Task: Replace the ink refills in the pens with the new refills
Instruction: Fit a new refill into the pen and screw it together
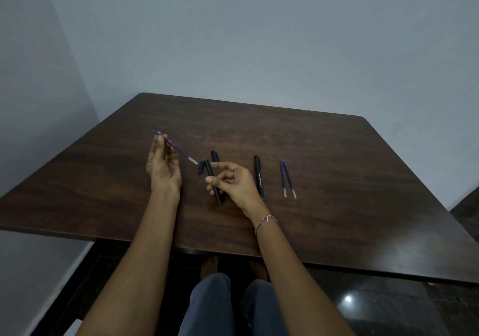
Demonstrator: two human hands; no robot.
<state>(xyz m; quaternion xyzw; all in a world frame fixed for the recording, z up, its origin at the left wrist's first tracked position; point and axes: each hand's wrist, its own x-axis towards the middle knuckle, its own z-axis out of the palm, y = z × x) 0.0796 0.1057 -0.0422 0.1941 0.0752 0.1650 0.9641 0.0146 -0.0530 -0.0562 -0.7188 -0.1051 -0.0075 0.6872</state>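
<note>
My left hand (163, 165) pinches a thin blue ink refill (178, 150) near its tip, held above the table and slanting down to the right. My right hand (233, 182) grips a black pen barrel (212, 180) that points up and left. A small blue pen piece (201, 167) lies beside the barrel's top end. A black pen cap (215, 156) lies just behind it. A whole black pen (258, 177) lies to the right of my right hand. Two blue refills (287, 178) lie side by side farther right.
Everything rests on a dark wooden table (337, 154) set against a grey wall. The table's near edge runs just above my knees. The floor beneath is dark and glossy.
</note>
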